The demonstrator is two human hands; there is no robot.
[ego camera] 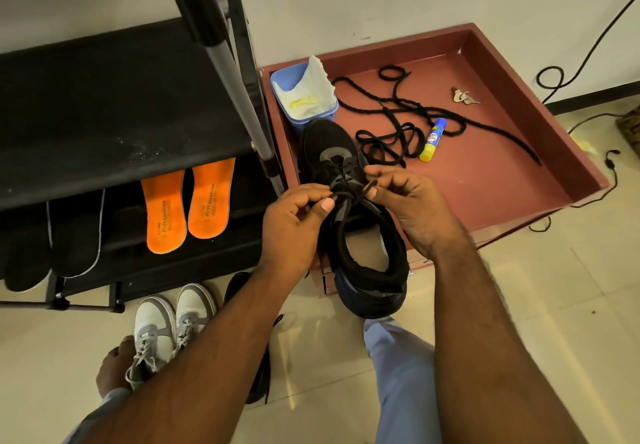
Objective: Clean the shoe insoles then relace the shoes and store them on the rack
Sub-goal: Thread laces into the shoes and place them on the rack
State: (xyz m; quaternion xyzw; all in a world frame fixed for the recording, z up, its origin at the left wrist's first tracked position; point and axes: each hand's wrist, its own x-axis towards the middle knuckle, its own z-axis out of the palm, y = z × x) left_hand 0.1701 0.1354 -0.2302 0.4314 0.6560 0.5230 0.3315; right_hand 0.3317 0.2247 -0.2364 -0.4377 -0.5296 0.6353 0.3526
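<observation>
From the head camera we are seeing the black shoe [360, 235] lying over the edge of the red tray [485, 180] (toe toward the wall), while the left hand [294, 228] and right hand [412, 208] are each pinching its lace [349, 194]. Orange insoles [187, 204] are resting on the rack [114, 111].

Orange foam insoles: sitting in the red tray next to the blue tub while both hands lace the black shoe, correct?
Not the tray. The head view shows the orange foam insoles on the black shoe rack's lower shelf. The rest holds: left hand and right hand are lacing the black shoe.
</observation>
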